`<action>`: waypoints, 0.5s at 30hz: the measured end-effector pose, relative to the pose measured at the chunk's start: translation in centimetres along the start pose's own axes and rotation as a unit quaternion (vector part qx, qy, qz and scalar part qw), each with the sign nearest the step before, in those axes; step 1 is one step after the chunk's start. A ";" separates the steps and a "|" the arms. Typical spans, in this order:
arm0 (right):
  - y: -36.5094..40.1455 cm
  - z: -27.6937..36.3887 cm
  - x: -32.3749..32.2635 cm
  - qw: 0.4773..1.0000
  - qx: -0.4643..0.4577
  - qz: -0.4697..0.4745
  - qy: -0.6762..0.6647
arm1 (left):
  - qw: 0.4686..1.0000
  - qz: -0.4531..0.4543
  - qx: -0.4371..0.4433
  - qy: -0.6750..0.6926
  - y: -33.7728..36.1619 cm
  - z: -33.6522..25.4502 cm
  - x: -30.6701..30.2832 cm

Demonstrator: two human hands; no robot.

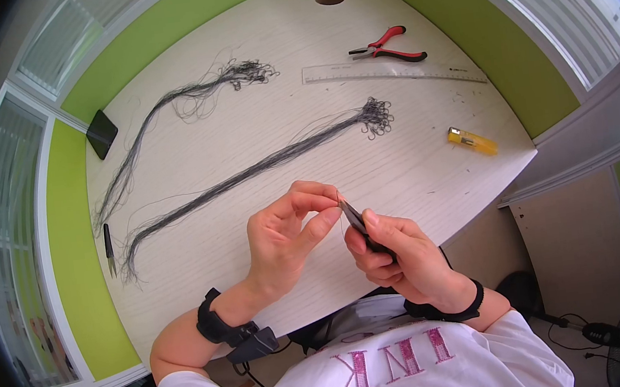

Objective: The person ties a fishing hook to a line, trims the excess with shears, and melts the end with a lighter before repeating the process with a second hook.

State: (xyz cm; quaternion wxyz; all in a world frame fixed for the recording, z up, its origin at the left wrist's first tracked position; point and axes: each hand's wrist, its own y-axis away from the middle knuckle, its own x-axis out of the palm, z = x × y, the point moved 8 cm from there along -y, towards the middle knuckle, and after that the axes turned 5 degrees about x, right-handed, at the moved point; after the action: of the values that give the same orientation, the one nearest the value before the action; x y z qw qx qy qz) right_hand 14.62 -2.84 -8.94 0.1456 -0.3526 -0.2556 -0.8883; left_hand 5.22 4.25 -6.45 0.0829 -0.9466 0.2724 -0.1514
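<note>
My right hand (401,253) is closed around dark-handled pliers (355,217), their narrow jaws pointing up and left. At the jaw tips, my left hand (291,230) pinches a thin thread (339,196) between thumb and fingers. What sits between the jaws is too small to make out. Beyond my hands lies a long bundle of dark threads (247,174), with a cluster of small hook-shaped ends (376,117) at its right. A second, looser thread bundle (156,115) curves behind it, also ending in hook shapes.
Red-handled pliers (391,46) lie behind a clear ruler (396,74). A yellow lighter (472,141) rests near the right edge. Black-handled tweezers (109,251) and a black phone-like object (102,133) are at the left. Green partitions (451,24) border the white table (292,302).
</note>
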 end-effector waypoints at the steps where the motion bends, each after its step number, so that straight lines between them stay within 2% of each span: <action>1: 0.0 0.0 0.1 1.000 0.000 0.000 0.000 | 1.000 -0.005 0.001 -0.002 0.0 0.0 -0.1; 15: -0.2 -0.2 0.4 0.999 0.025 0.010 -0.041 | 1.000 -0.016 -0.004 0.005 0.3 0.4 -0.3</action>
State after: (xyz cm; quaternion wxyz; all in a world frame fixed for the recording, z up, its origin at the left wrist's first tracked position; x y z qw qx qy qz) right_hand 14.12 -2.83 -8.91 0.1527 -0.3874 -0.2795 -0.8652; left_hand 4.98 4.21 -6.98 0.0754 -0.9504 0.2578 -0.1569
